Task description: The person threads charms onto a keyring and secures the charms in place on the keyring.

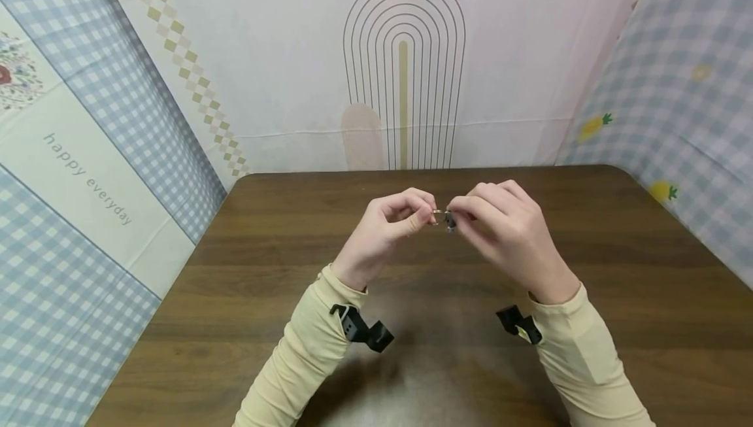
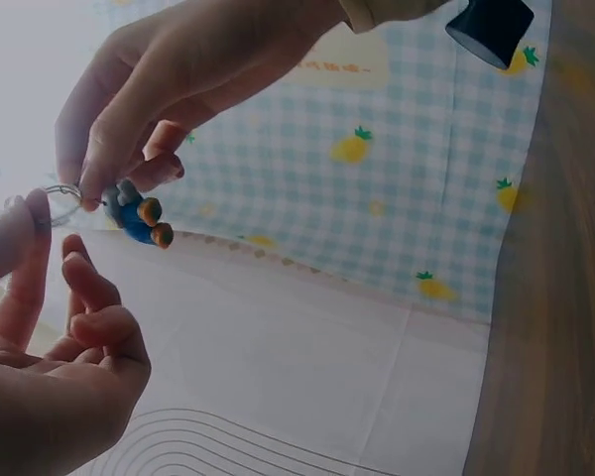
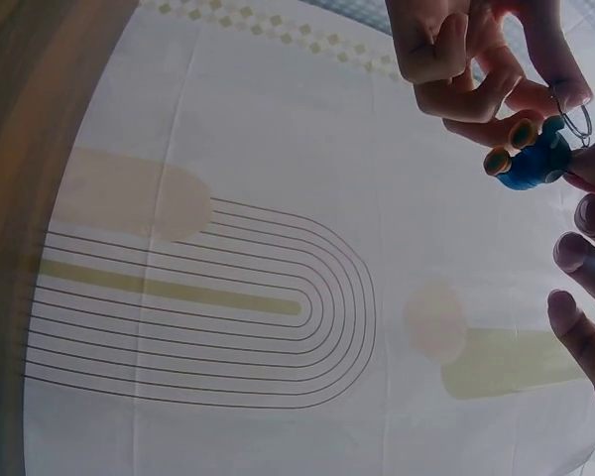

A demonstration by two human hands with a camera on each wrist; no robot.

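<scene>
Metal ring (image 2: 63,203) w/ a blue charm (image 2: 134,214) is hanging between our hands, above the table (image 1: 588,250), mid-air. We're pinching the ring w/ the left hand (image 1: 385,231), thumb and forefinger closed on it. The right hand (image 1: 506,227) is pinching at the charm's top, just where it meets the ring; exact contact is hard to tell. Ring lying to the left of the charm, charm dangling down below the right fingers (image 3: 575,248). Both hands equally near, fingertips almost touching.

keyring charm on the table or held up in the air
In the air: the left hand pinches the ring, the right hand holds the blue charm above the table.
</scene>
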